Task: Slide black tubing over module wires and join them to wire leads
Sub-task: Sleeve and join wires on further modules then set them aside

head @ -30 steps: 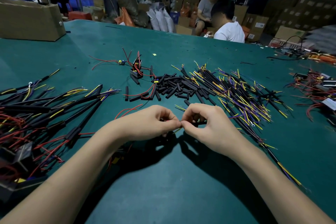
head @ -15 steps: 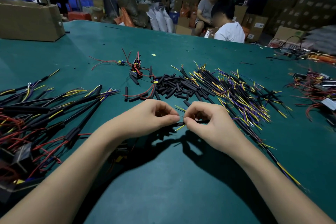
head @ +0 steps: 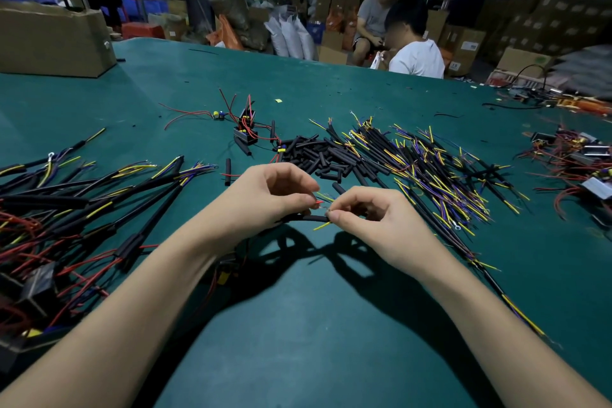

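A black tube (head: 306,218) and a red wire tip (head: 319,202) are pinched in the curled left hand (head: 265,199), and thin wire ends are pinched at the tube's mouth by the curled right hand (head: 374,225), both held just above the green table (head: 298,325). Bare cloth is seen below the hands toward the near edge. Beyond them a heap of cut tubes (head: 318,156) and leads (head: 430,172) is spread, finished bundles (head: 66,209) lie left of the left hand, and cartons (head: 49,40) and two seated people are seen past the far edge.

Both forearms reach forward; the left hand (head: 268,199) and right hand (head: 374,219) meet fingertip to fingertip, fingers curled in pinches.
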Tool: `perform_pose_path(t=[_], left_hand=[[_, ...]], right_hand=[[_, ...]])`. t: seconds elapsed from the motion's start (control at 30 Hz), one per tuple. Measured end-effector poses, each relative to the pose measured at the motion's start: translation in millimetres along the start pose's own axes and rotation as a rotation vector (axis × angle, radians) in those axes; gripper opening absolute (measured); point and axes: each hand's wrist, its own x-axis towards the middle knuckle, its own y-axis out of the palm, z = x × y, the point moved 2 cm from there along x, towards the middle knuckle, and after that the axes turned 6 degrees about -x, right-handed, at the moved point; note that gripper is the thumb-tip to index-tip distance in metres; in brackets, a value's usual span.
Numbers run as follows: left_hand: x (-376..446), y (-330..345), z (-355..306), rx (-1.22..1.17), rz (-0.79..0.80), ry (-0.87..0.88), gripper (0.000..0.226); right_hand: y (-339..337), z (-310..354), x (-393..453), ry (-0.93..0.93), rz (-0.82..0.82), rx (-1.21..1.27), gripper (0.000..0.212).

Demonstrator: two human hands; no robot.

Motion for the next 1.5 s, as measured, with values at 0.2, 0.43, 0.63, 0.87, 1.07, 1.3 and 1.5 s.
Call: perform_pose_path(t=[0.2, 0.43, 0.63, 0.87, 1.07, 1.3, 1.5], left_hand=[[-0.4, 5.0, -1.1, -0.042, -0.026, -0.035, 0.010], [-2.2, 3.7, -0.4, -0.027, 0.012, -0.090, 0.009], [-2.1, 6.1, -3.8, 0.003, -0.019, -0.057, 0.012], [-2.2, 10.0, -3.9, 0.039, -0.100, 0.013, 0.004], [-1.9, 12.8, -4.2, 0.077, -0.148, 0.018, 0.010], [-1.6, 17.0, -4.5, 0.035, -0.124, -0.054, 0.010], [-2.5, 17.7, -9.9, 0.318, -0.104, 0.113, 0.011]], right_hand=[[-0.6, 0.6, 0.6, 0.011, -0.064, 0.149, 0.010], [0.2, 2.4, 0.0, 0.018, -0.098, 0.183, 0.010], [0.6, 5.4, -0.6, 0.012, -0.087, 0.176, 0.013], [0.6, 8.9, -1.3, -0.001, -0.120, 0.089, 0.010], [1.6, 17.1, -2.7, -0.140, -0.244, -0.241, 0.011], [3.8, 25.4, -8.0, -0.404, -0.304, -0.816, 0.009], [4.0, 22.5, -8.2, -0.473, -0.325, -0.923, 0.009]])
